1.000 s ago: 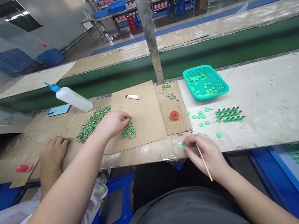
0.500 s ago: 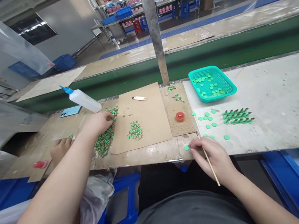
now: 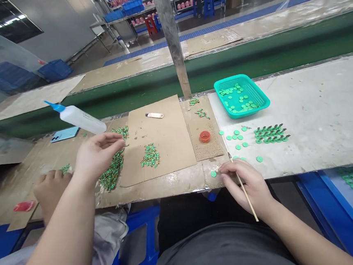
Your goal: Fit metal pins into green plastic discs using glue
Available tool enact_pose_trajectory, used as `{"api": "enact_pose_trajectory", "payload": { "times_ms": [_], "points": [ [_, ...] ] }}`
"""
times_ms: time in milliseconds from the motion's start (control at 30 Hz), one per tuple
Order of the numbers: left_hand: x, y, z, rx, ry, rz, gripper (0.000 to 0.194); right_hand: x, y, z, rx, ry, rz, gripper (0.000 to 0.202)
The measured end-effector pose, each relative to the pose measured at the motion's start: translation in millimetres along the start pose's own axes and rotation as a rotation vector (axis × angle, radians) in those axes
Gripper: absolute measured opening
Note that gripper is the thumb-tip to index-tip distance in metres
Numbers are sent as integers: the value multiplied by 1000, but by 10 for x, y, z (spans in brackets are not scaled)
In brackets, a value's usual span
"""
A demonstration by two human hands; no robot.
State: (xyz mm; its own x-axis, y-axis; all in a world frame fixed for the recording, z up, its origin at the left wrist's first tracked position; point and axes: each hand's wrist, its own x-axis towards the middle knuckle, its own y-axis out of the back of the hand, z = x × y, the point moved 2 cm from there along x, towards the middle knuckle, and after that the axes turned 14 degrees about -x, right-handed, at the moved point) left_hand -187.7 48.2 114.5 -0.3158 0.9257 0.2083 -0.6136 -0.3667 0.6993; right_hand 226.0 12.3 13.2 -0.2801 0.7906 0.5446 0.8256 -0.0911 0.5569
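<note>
Right hand (image 3: 251,180) gripping thin brush (image 3: 246,194); left hand (image 3: 94,156) by bead pile (image 3: 112,173), can't tell whether gripping.

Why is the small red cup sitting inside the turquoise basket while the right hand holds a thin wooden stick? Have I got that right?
Not quite: the head view shows the small red cup on the cardboard strip, outside the turquoise basket. The right hand does hold a thin wooden stick.
</note>
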Motion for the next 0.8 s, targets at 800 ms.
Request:
{"api": "enact_pose_trajectory", "payload": {
  "times_ms": [800],
  "points": [
    [-1946, -1574, 922, -1204, 182, -324, 4, -245, 25, -459, 1086, -889, -562, 47]
  ]
}}
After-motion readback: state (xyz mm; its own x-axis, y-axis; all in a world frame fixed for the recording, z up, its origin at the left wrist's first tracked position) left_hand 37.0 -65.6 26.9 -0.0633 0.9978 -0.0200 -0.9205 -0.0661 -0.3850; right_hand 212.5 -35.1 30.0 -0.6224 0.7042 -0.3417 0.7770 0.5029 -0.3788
